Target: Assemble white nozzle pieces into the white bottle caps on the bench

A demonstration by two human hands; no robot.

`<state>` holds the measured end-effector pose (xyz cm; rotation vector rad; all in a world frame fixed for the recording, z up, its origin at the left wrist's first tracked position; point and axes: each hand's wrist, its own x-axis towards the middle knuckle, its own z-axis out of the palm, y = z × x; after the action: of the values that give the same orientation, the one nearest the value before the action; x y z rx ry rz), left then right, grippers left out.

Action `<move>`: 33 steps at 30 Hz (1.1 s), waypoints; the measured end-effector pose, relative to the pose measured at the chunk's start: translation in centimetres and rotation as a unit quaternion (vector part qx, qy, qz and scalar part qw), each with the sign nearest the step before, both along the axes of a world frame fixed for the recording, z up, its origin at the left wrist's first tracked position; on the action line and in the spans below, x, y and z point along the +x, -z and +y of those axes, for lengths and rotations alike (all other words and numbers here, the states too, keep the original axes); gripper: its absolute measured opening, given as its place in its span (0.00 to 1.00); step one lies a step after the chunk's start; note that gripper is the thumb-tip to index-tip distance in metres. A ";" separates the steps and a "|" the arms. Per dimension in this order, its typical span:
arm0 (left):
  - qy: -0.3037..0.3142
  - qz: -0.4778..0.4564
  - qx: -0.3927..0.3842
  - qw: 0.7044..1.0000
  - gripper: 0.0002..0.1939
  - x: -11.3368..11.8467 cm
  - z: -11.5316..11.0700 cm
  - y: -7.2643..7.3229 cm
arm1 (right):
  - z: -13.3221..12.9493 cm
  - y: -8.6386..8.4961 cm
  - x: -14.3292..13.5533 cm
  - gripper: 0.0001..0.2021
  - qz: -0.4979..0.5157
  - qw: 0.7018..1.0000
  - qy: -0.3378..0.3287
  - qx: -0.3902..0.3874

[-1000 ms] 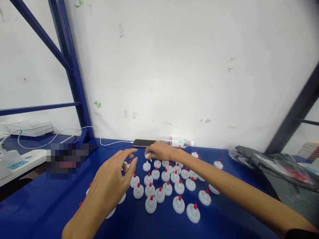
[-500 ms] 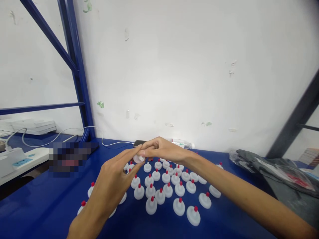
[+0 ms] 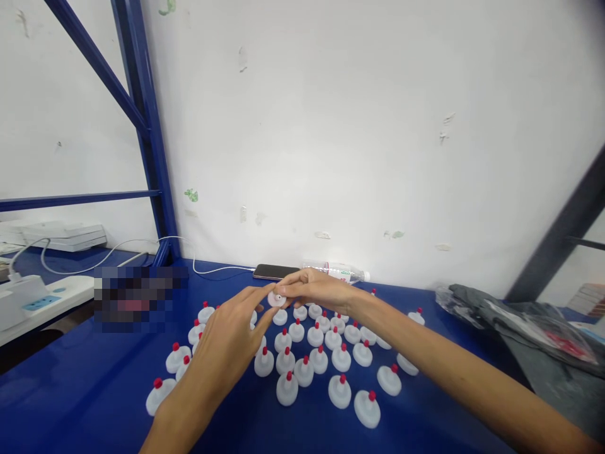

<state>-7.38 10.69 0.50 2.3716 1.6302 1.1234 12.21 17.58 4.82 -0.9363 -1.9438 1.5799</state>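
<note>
the power strip [image 3: 33, 301] lies at far left on the blue desk [image 3: 94, 391]. since a second ago both hands have met above the rows of red-tipped white caps [image 3: 321, 359]. the left hand [image 3: 231, 343] touches, with fingers half open, one white cap [image 3: 276, 299]. the right hand [image 3: 316, 290] pinches this cap narrowly, just above the far row.

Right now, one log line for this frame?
left hand: touching cap | right hand: holding cap | table: rows of red-tipped caps
</note>
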 end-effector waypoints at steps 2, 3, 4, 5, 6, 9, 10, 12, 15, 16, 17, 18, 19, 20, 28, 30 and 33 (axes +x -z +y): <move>-0.011 -0.002 0.005 1.000 0.19 -0.1 0.0 -0.1 | 0.5 0.3 0.4 0.16 -0.013 1.000 0.010 -0.004; -0.016 -0.005 0.010 1.000 0.19 -0.2 0.0 -0.2 | 0.8 0.6 0.6 0.16 -0.020 1.000 0.015 -0.005; -0.020 -0.008 0.012 1.000 0.19 -0.3 0.0 -0.2 | 1.2 0.9 0.9 0.16 -0.027 0.999 0.020 -0.006; -0.022 -0.012 0.013 1.000 0.19 -0.4 -0.1 -0.2 | 1.6 1.3 1.1 0.16 -0.035 0.999 0.025 -0.005; -0.023 -0.016 0.012 1.000 0.18 -0.5 -0.1 -0.2 | 2.0 1.6 1.4 0.16 -0.042 0.999 0.030 -0.004; -0.022 -0.024 0.006 0.999 0.17 -0.6 -0.1 -0.2 | 3.3 2.6 2.1 0.16 -0.066 0.997 0.043 0.004; -0.021 -0.024 0.003 0.999 0.17 -0.6 -0.2 -0.2 | 3.6 2.9 2.3 0.17 -0.074 0.996 0.045 0.007; -0.020 -0.021 0.001 1.000 0.17 -0.5 -0.1 -0.2 | 4.0 3.2 2.6 0.17 -0.089 0.995 0.047 0.015; -0.019 -0.018 -0.006 1.000 0.17 -0.4 -0.1 -0.2 | 4.1 3.3 2.8 0.16 -0.105 0.993 0.050 0.036; -0.019 -0.016 -0.008 1.000 0.17 -0.4 -0.1 -0.2 | 4.1 3.2 2.8 0.15 -0.108 0.992 0.050 0.044; -0.018 -0.014 -0.009 1.000 0.17 -0.4 -0.1 -0.2 | 4.0 3.1 2.8 0.15 -0.111 0.991 0.048 0.052; -0.018 -0.012 -0.010 1.000 0.17 -0.4 -0.1 -0.2 | 3.9 2.9 2.8 0.15 -0.112 0.991 0.046 0.059; -0.015 -0.010 -0.010 1.000 0.17 -0.4 -0.2 -0.2 | 3.6 2.7 2.8 0.15 -0.112 0.991 0.043 0.065; -0.010 -0.007 -0.011 1.000 0.18 -0.3 -0.3 -0.2 | 3.4 2.4 2.7 0.15 -0.109 0.991 0.038 0.069; 0.066 -0.032 0.008 0.997 0.19 0.3 -0.7 -0.3 | -1.4 -1.1 0.7 0.19 -0.051 0.996 -0.020 0.068; 0.062 -0.056 0.044 0.995 0.16 0.1 -0.6 -0.5 | -1.9 -1.7 0.4 0.22 -0.054 0.994 -0.030 0.091; 0.036 -0.084 0.085 0.992 0.14 -0.3 -0.5 -0.6 | -1.4 -2.0 0.4 0.23 -0.126 0.972 -0.018 0.197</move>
<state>-7.71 10.18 1.09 2.3362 1.4376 1.4551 12.63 16.16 6.78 -0.9689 -2.3461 1.0669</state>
